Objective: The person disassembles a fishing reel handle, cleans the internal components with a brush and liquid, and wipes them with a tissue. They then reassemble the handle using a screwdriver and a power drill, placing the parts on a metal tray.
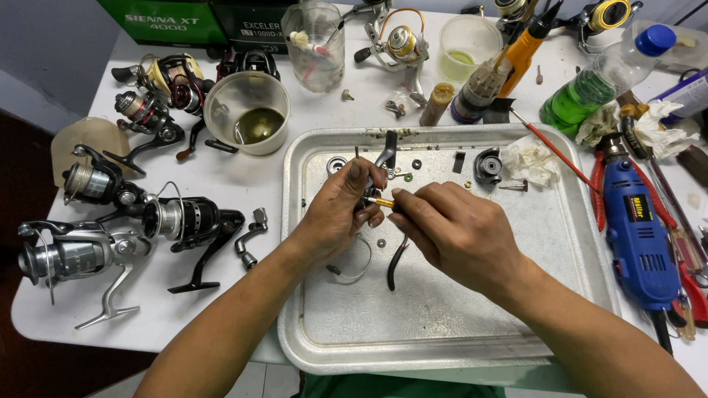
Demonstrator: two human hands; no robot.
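Both hands work over a metal tray [442,324] at the near edge of a white table [221,169]. The left hand [335,217] is closed around a dark fishing reel part [385,151], whose black handle arm sticks up past the fingertips. The right hand [453,232] pinches a small brass-coloured pin [382,202] between thumb and forefinger, its tip touching the part in the left hand; it may be a tiny tool rather than a pin, since the fingers hide most of it. Below the hands a thin wire bail [354,269] and black pliers [394,265] lie on the tray. Farther in, small washers, a black cap [487,165] and a crumpled tissue [531,158] lie on it. Left of the tray stand several fishing reels [188,221]. To the right lies a blue rotary tool [638,228]. Beyond the tray stands a plastic tub of oily liquid [247,110].
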